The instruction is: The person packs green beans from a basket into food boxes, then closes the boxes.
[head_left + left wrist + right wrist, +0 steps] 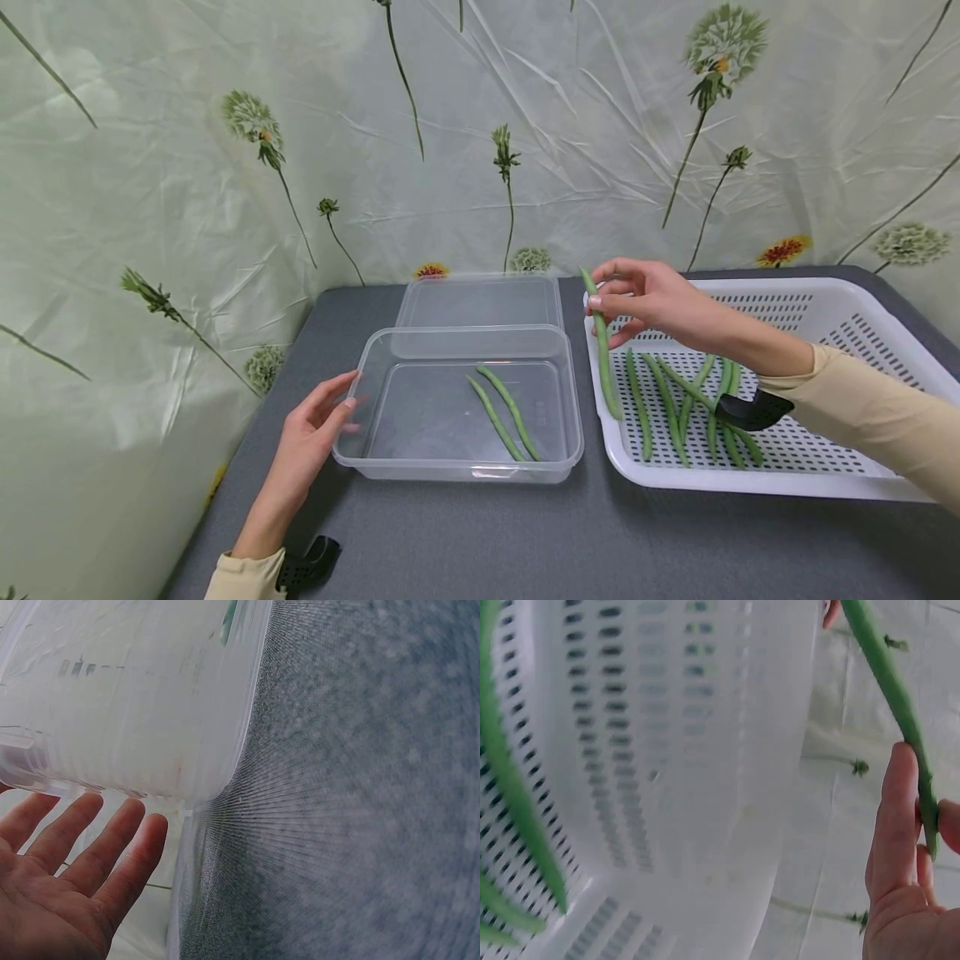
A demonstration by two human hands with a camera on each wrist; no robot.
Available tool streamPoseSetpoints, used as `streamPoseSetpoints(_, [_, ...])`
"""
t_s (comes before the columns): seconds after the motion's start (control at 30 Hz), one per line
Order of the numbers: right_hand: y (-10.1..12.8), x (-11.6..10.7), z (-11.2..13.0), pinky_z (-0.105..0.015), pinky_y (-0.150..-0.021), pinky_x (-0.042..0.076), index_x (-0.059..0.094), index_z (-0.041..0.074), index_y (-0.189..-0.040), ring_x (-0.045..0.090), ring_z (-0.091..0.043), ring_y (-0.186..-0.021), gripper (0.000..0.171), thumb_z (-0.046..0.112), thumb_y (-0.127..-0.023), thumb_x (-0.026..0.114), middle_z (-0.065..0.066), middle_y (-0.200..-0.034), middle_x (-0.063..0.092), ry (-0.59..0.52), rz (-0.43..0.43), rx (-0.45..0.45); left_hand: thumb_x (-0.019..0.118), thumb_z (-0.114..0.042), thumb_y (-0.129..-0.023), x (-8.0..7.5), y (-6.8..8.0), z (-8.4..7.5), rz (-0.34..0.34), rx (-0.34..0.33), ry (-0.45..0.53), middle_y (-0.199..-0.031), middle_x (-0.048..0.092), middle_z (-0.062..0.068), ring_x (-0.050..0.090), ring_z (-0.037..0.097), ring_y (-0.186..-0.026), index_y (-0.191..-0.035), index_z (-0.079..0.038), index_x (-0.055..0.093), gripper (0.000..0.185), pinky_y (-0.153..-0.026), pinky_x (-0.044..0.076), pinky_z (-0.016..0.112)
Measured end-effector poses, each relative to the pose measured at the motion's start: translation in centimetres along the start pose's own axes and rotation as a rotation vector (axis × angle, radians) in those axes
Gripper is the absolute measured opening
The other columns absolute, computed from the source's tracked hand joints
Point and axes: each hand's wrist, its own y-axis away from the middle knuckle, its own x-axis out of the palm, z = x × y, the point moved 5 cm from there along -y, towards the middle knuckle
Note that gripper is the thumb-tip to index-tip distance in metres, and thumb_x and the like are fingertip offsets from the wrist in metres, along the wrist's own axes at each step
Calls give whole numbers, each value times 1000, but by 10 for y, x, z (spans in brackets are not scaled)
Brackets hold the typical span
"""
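Between thumb and fingers my right hand [652, 304] pinches a green bean [604, 358], which hangs over the left rim of the white basket [757, 481]. The right wrist view shows the same green bean [900, 697] held near one end by the fingers [895, 817]. My left hand [307, 437] rests at the left side of the clear plastic container [457, 468], its fingers nearly straight at the wall. Up close in the left wrist view, the fingertips [154, 832] lie right at the container's edge [135, 796]. Two green beans [512, 408] lie inside the container.
Several green beans [667, 408] lie on the basket's perforated floor. A clear lid [480, 302] sits behind the container. Grey cloth [480, 542] covers the table, and a flower-printed sheet [450, 183] hangs behind and to the left.
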Motion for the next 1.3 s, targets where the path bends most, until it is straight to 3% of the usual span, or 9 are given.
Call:
streamPoseSetpoints(0.23, [-20, 24, 1, -54, -73, 56, 44, -5, -127, 68, -26, -84, 38, 10, -98, 62, -20, -99, 65, -12, 21, 0, 55, -22, -103, 2, -1, 2, -1, -4, 9, -144, 49, 10, 60, 9, -115, -144, -12, 50, 42, -79, 56, 30])
streamPoseSetpoints(0.5, [-33, 47, -8, -52, -71, 57, 46, -4, -127, 66, -27, -80, 39, 10, -96, 64, -19, -95, 64, 13, 59, 40, 55, -22, -103, 4, -2, 2, 1, -11, 17, -145, 49, 8, 60, 14, -117, -144, -13, 50, 42, -79, 55, 30])
streamPoseSetpoints(0.7, [-32, 54, -15, -50, -73, 57, 48, -4, -127, 67, -37, -88, 39, 11, -95, 67, -23, -104, 63, 54, 108, 69, 55, -24, -103, 4, -3, 2, 8, -9, 22, -145, 49, 9, 60, 13, -117, -144, -13, 49, 43, -79, 56, 31])
streamPoseSetpoints(0.83, [-29, 52, -15, -52, -75, 57, 51, -4, -124, 64, -45, -93, 35, 9, -95, 66, -26, -110, 59, 70, 114, 55, 55, -23, -103, 4, -4, 2, 9, -3, 22, -145, 49, 9, 60, 12, -116, -144, -12, 50, 42, -79, 56, 31])
streamPoseSetpoints(1.03, [-20, 39, -8, -50, -73, 57, 55, -1, -122, 66, -37, -88, 31, 11, -96, 66, -24, -109, 59, 100, 92, 15, 55, -23, -103, 3, -3, 3, 6, -7, 21, -145, 49, 9, 60, 13, -116, -144, -12, 50, 42, -79, 56, 31])
streamPoseSetpoints(1.3, [4, 4, 1, -46, -69, 58, 59, 1, -119, 67, -34, -86, 29, 18, -96, 66, -21, -106, 62, 207, 50, -26, 55, -22, -103, 0, -2, 3, -7, 1, 14, -145, 49, 10, 61, 14, -115, -144, -12, 50, 42, -78, 56, 31])
